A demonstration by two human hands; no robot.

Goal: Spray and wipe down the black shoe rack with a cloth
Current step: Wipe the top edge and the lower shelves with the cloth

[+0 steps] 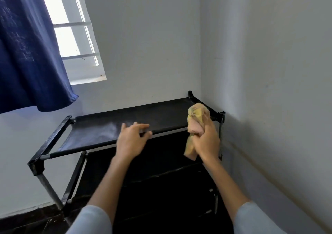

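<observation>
Two pale sleeves [93,219] come up from six o'clock, bare forearms reaching over the black shoe rack [111,131], which stands in the corner of the room. Its lower tiers sit dark beneath the arms; I can't tell what, if anything, lies on them. The left hand [132,140] hovers at the front rail of the top shelf, fingers spread and loosely bent, holding nothing. At about two o'clock from it, the right hand [206,140] grips a bunched cloth [196,120], soft, yellow and pinkish, its tail hanging below the fist. The top shelf is taut black fabric with a dusty grey sheen. Beyond, a plain white wall [147,54]; at eleven o'clock, a barred window [71,27] and navy curtain [27,54].
</observation>
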